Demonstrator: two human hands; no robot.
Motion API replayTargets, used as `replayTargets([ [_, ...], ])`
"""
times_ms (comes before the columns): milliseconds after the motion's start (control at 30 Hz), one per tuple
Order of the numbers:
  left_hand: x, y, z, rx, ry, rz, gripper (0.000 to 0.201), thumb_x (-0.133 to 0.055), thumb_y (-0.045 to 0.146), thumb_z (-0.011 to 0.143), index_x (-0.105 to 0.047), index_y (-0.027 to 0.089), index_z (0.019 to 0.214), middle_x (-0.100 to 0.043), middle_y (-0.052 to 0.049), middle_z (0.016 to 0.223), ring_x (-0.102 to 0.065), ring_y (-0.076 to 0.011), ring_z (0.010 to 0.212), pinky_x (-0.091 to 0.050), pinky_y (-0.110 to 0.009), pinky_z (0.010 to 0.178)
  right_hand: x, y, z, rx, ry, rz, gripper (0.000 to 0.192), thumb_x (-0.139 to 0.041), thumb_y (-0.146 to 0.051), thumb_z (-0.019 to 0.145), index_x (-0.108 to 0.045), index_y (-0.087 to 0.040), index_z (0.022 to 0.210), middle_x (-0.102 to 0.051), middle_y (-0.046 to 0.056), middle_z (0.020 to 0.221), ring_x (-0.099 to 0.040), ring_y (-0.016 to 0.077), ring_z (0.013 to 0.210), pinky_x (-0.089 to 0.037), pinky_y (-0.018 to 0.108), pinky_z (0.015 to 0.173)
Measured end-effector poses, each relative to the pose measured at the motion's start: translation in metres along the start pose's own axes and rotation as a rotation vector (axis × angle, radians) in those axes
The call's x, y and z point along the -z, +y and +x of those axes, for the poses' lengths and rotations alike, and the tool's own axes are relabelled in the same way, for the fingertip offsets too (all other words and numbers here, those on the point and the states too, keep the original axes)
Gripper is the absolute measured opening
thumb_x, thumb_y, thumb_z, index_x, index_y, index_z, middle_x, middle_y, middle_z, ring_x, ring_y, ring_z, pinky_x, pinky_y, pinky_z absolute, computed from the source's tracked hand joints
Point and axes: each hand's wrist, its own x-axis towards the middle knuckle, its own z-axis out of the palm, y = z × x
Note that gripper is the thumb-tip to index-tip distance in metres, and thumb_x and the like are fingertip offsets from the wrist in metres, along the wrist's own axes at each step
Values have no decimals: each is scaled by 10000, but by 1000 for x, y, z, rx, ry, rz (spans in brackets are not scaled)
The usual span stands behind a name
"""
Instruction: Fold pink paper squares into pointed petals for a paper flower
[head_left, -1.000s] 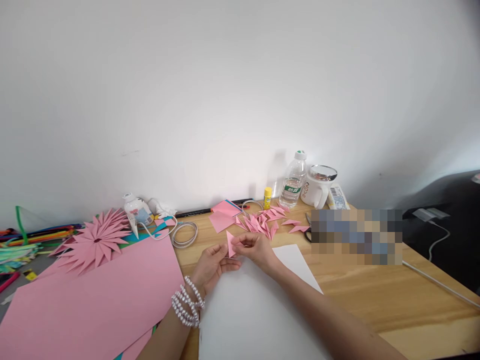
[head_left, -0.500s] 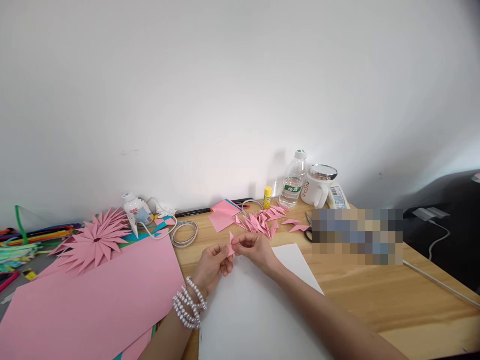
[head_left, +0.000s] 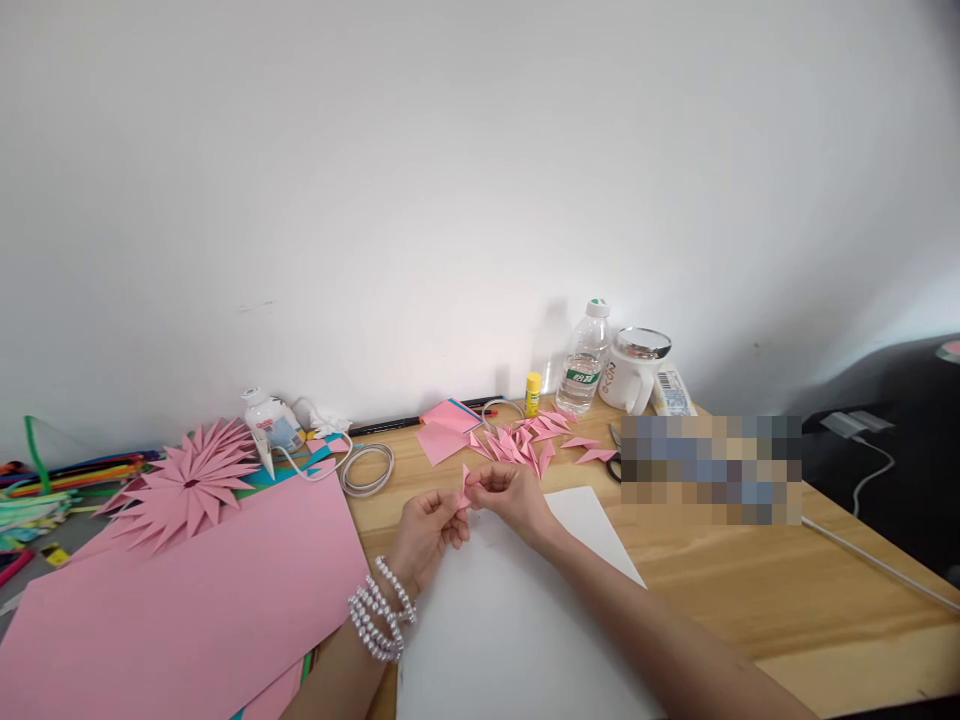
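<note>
- A plain white wall (head_left: 450, 180) fills the top of the view, and under it runs a light wooden tabletop (head_left: 750, 590) crowded with craft supplies.
- Centre stage: the left hand (head_left: 424, 530), a beaded pearl bracelet (head_left: 379, 610) on its wrist, and the right hand (head_left: 514, 495) meet above a white sheet of paper (head_left: 510, 620).
- Between them sits a small folded piece of pink paper (head_left: 464, 485), pinched by the fingertips of both hands and held just off the white sheet.
- Both hands are closed narrowly on that little piece, thumbs against forefingers; its exact fold is too small to make out.
- Just beyond the hands lies a scattered pile of pointed pink folded paper pieces (head_left: 525, 445), with a few flat pink paper squares (head_left: 442, 430) beside it to the left.
- Over on the left, a large pink sheet of card (head_left: 187, 590) covers the near corner, and a spiky pink paper flower (head_left: 187, 480) rests at its far edge.
- A white glue bottle (head_left: 271, 425) lies near the flower, and a coil of white cable (head_left: 367, 468) sits just right of it.
- Against the wall stand a small yellow glue stick (head_left: 533, 393), a clear plastic water bottle (head_left: 585, 360) and a white mug with a shiny lid (head_left: 634, 370), close together.
- At the far left edge, a bundle of coloured pipe cleaners (head_left: 52, 480).
</note>
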Motion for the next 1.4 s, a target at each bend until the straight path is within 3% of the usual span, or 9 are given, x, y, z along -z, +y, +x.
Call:
replayTargets([
  [300,-8,1,-3,-114,179,84,265,-666,334,602,-530,119,525,-504,26,410,-416,-48,331,-260,-163,321,-2,-10,-4,0,-75,40,276,-695,-348,556,-609,-124,692,-625,21,655,-579,125,599,-490,278,633],
  [567,0,3,-1,-10,-21,-5,286,-615,383,664,-572,102,634,-609,-44,598,-542,-92,460,-379,-189,409,1,-6,-1,28,-5,51,266,-672,-382,591,-591,-135,649,-604,19,632,-559,120,564,-501,280,616],
  [833,0,4,0,-30,-40,193,311,-605,385,668,-498,128,530,-506,11,412,-458,-67,346,-317,-171,336,1,-9,-2,47,9,9,232,-658,-352,608,-577,-137,638,-598,28,649,-548,118,586,-480,250,592],
  [1000,-1,-4,1,-158,70,341,311,-597,386,667,-444,154,527,-440,66,375,-345,-33,278,-219,-154,289,0,-4,-2,48,-2,11,200,-632,-291,629,-541,-141,725,-594,13,643,-556,113,569,-479,257,585],
  [1133,-3,-5,2,-181,56,403,286,-585,387,673,-466,152,560,-463,56,381,-381,-51,294,-260,-161,298,1,-3,-1,32,10,-45,281,-629,-280,611,-541,-144,841,-555,-29,571,-545,106,506,-474,257,541],
  [1400,-9,0,-3,-188,-17,330,244,-621,356,649,-533,128,650,-591,-15,513,-530,-110,392,-422,-219,385,3,-4,0,2,-3,-43,205,-650,-280,585,-563,-142,707,-548,-29,523,-502,87,459,-438,225,483],
])
